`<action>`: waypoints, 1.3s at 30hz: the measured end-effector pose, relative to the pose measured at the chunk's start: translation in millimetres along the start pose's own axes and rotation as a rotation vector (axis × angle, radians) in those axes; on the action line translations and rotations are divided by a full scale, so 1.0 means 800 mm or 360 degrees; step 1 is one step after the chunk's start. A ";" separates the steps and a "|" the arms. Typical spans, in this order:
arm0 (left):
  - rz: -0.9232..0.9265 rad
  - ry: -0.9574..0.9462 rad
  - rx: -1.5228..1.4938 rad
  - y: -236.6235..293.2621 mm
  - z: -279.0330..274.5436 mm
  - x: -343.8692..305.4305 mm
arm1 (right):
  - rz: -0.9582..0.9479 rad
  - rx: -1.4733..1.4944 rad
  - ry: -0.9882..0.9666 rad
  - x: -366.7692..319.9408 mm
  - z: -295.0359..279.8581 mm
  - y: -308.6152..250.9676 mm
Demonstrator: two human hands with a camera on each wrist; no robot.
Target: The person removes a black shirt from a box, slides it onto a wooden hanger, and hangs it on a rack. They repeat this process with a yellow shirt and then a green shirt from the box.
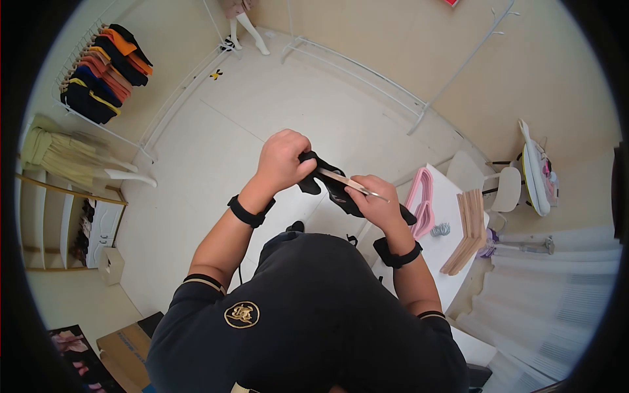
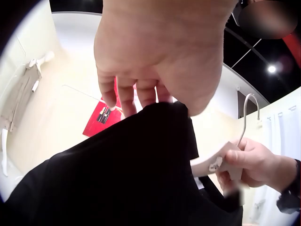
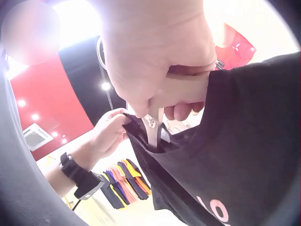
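A black T-shirt [image 1: 335,191] hangs between the two hands in front of the body. My left hand [image 1: 283,160] pinches the shirt's upper edge near the collar, its fingers partly hidden behind the cloth in the left wrist view. My right hand [image 1: 377,200] grips a pale wooden clothes hanger [image 3: 183,89] at its middle, just below the metal hook [image 2: 245,113]. One arm of the hanger reaches into the shirt's neck opening, towards the left hand. Pale pink lettering [image 3: 214,209] shows on the shirt front in the right wrist view.
On the right, a white table [image 1: 440,190] bears pink hangers [image 1: 421,203], a stack of wooden hangers [image 1: 468,229] and a small coil of grey rings [image 1: 440,229]. Clothes [image 1: 108,72] hang on a wall rack at the far left. An empty garment rail [image 1: 357,65] stands at the back.
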State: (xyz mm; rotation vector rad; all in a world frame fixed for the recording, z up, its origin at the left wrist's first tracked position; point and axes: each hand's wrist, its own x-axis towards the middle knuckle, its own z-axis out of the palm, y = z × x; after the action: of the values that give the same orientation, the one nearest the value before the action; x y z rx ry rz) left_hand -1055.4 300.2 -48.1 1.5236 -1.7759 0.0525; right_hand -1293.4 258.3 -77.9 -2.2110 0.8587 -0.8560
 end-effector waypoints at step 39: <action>-0.0560 -0.0412 0.0062 -0.096 -0.060 -0.081 | -0.0384 0.0198 0.0137 0.028 -0.015 -0.014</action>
State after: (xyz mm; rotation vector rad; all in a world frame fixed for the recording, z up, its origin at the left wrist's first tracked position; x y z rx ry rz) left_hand -966.1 355.8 -85.2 1.9204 -1.6784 -0.2981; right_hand -1285.1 244.6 -54.8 -2.2094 0.5670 -1.0946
